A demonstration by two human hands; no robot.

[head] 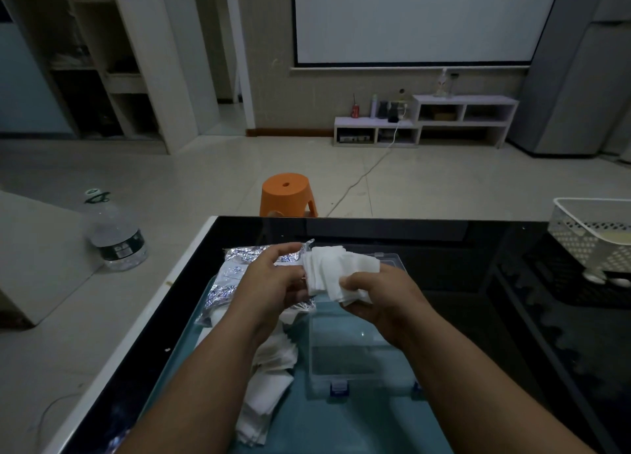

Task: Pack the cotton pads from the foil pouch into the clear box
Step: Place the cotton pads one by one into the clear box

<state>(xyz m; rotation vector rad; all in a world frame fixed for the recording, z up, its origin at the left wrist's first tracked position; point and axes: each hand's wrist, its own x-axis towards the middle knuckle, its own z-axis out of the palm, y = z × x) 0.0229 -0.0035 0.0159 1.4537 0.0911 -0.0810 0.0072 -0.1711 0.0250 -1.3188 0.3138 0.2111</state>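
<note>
- While the left hand (pixel 273 279) curled around the open end of the foil pouch (pixel 235 276), apparently holding it just above the table, the right hand (pixel 379 300) clamped thumb and fingers on a thick bunch of white cotton pads (pixel 341 272) right at the pouch mouth.
- That bunch hung in the air between the two hands, above the far end of the clear box (pixel 355 347), not yet inside it.
- Directly below the hands, the clear box sat open on a teal mat (pixel 341 426) with its blue latches (pixel 338 387) facing the person; no pads could be seen inside.
- Loose cotton pads (pixel 269 375) lay in an untidy heap on the mat just left of the box, under the left forearm.
- Judged from this, packing had barely begun: pads were out of the pouch, but both the held bunch and the heap remained to be boxed. Whether the pouch was empty could not be told.
- Beyond the dark glass table (pixel 444 248) stood an orange stool (pixel 286 194).
</note>
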